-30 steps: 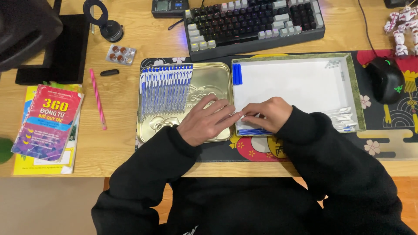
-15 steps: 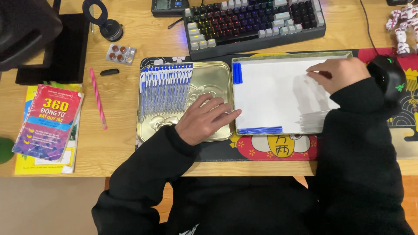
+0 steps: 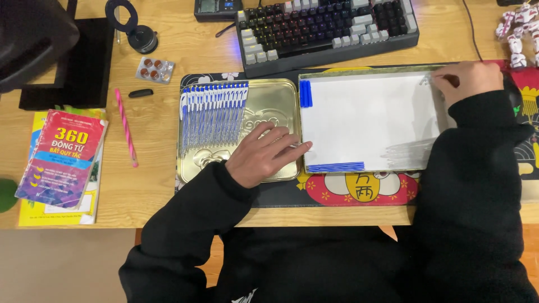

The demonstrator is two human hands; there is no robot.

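- Since a moment ago, right hand (image 3: 466,81) has stayed at the white tray's (image 3: 370,120) far corner, fingers pinched; what it grips is unclear.
- Left hand (image 3: 266,154) rests flat, fingers spread, on the gold tin (image 3: 275,101) beside blue-capped pens (image 3: 213,118).

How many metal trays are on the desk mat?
2. The gold tray lies under the left hand; the white-lined tray lies beside it, under the right hand.

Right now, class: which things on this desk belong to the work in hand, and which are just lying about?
In use: gold tin lid under the left hand; row of blue pens; white-lined box at the right hand.
Lying about: keyboard, books, pink pencil, pill pack.
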